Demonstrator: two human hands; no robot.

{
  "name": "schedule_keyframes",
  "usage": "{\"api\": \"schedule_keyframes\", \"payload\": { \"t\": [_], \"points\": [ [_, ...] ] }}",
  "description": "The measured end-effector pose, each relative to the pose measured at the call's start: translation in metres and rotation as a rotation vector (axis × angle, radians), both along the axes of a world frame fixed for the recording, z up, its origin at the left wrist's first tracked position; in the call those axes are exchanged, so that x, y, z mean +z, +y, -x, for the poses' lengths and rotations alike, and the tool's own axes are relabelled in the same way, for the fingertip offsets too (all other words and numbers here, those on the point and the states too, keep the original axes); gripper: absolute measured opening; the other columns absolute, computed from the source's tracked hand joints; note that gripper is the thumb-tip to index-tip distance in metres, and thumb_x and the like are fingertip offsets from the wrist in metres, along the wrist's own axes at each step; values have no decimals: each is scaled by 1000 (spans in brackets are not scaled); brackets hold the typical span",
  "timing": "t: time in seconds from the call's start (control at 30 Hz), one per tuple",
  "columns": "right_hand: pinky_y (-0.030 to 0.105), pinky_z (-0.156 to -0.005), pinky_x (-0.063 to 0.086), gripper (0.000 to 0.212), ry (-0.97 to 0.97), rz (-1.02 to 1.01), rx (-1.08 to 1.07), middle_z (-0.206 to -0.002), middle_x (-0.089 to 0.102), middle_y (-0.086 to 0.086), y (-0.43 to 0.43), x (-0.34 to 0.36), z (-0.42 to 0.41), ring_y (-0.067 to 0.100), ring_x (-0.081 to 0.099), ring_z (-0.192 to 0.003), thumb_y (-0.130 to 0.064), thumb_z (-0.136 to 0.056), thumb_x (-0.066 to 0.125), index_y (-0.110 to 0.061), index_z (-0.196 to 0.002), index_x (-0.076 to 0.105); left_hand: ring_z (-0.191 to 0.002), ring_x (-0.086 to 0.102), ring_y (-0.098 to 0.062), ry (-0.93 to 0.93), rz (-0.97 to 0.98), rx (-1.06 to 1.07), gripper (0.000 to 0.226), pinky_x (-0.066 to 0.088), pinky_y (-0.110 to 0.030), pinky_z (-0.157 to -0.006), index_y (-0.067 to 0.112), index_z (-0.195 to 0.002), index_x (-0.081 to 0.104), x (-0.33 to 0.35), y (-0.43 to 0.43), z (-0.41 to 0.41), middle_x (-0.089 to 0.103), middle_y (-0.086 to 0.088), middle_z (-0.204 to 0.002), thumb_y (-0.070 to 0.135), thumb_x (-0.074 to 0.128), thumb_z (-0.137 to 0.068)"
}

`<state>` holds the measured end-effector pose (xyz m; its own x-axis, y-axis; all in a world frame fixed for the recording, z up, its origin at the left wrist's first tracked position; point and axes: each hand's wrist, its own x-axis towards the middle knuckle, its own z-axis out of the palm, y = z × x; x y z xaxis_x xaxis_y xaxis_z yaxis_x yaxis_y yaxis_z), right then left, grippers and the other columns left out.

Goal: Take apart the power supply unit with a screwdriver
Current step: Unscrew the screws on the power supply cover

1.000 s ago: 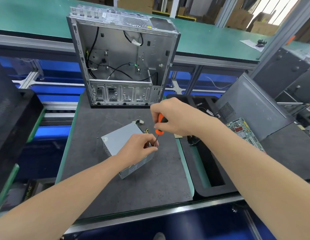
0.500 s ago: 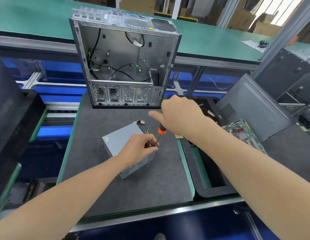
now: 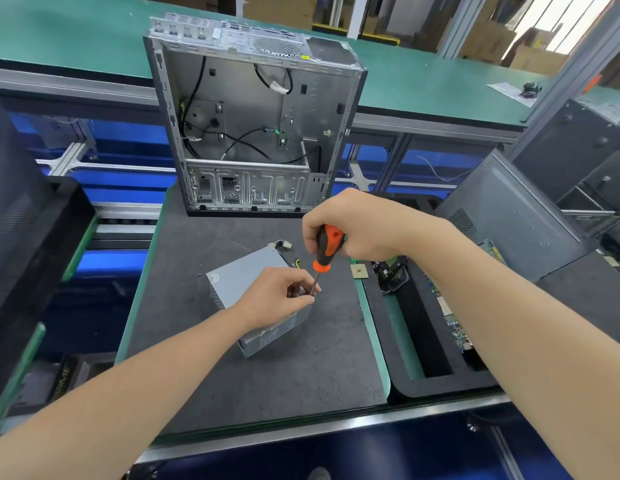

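A grey metal power supply unit [image 3: 237,280] lies on the dark mat [image 3: 301,368], its short cables with a white plug at the far end. My right hand [image 3: 353,228] grips the orange and black handle of a screwdriver [image 3: 325,249], which stands nearly upright with its shaft pointing down at the unit's right top edge. My left hand [image 3: 277,292] rests on the unit's top, its fingertips pinching the shaft near the tip. The tip itself is hidden behind those fingers.
An empty silver computer case [image 3: 253,126] stands upright at the mat's far edge, loose black cables inside. To the right sits a black foam tray [image 3: 436,386] with circuit boards [image 3: 454,323], a small chip [image 3: 358,271] and a leaning grey side panel [image 3: 509,216]. Black foam [image 3: 28,244] rises at left.
My right hand has turned on the handle, so more of the orange and black grip shows now. The left hand stays on the unit at the shaft.
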<state>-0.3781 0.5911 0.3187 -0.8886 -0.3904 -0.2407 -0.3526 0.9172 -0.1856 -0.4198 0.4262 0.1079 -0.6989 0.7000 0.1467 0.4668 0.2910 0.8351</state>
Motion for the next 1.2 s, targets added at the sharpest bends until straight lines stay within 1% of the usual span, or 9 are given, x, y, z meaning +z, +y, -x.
{"api": "schedule_keyframes", "payload": {
  "t": [0.13, 0.23, 0.4, 0.67, 0.77, 0.83, 0.9, 1.1, 1.2],
  "points": [
    [36, -64, 50, 20, 108, -133, -164, -84, 59, -2, -7, -12, -8, 19, 59, -80, -33, -86, 66, -22, -99, 58, -65, 56, -9, 12, 19, 15, 21, 45, -17, -64, 37, -85, 71, -1, 3, -1, 71, 13, -78, 19, 79, -87],
    [31, -49, 29, 52, 267, -354, -384, -73, 45, 1, -16, -21, -7, 19, 46, -59, -63, -98, 48, -16, -76, 44, -67, 58, -9, 41, 41, 13, 20, 47, -17, -65, 37, -86, 70, -1, 3, -1, 72, 17, -82, 20, 79, -88],
    [40, -66, 55, 26, 136, -143, -233, -82, 57, -5, -11, -17, 0, 24, 60, -77, -43, -98, 63, -18, -95, 55, -66, 59, -7, 72, 50, 35, 20, 44, -13, -63, 38, -85, 71, -1, 3, -1, 66, 19, -72, 20, 79, -87],
    [29, -75, 52, 22, 53, 49, 1, -87, 65, -11, 0, -13, 1, 4, 58, -82, -17, -79, 81, -26, -92, 66, -68, 59, -10, 99, 62, 40, 13, 44, -14, -63, 32, -89, 73, -1, 3, -2, 65, 11, -69, 20, 78, -88],
    [36, -69, 50, 29, 174, -76, -90, -89, 58, -4, -4, -18, -4, 13, 56, -82, -41, -87, 73, -21, -99, 56, -65, 58, -7, 92, 61, 45, 14, 41, -11, -61, 32, -86, 72, -2, 4, -2, 62, 17, -66, 19, 77, -87],
    [33, -53, 39, 54, 314, -303, -307, -77, 48, 0, -11, -23, -7, 20, 51, -64, -68, -94, 53, -15, -84, 47, -64, 57, -7, 93, 68, 47, 14, 40, -11, -61, 32, -88, 72, -3, 4, -1, 61, 16, -64, 20, 77, -88],
    [30, -48, 32, 65, 343, -387, -465, -70, 44, 2, -20, -25, -7, 19, 44, -54, -72, -99, 39, -13, -71, 40, -64, 57, -7, 100, 70, 42, 14, 42, -12, -61, 33, -90, 72, -4, 4, -1, 61, 13, -64, 20, 76, -88],
    [39, -69, 54, 17, 153, -30, -260, -83, 59, -3, -7, -19, -2, 25, 60, -81, -31, -95, 66, -16, -99, 59, -67, 60, -6, 73, 65, 44, 18, 44, -12, -63, 34, -91, 73, -4, 2, 0, 67, 18, -75, 18, 72, -84],
    [37, -77, 53, 17, 83, 46, -141, -88, 60, -8, -4, -15, -4, 15, 57, -88, -17, -83, 75, -23, -95, 65, -67, 60, -5, 74, 64, 41, 19, 45, -12, -65, 33, -93, 74, -3, 2, 0, 68, 21, -76, 16, 71, -85]
  ]
}}
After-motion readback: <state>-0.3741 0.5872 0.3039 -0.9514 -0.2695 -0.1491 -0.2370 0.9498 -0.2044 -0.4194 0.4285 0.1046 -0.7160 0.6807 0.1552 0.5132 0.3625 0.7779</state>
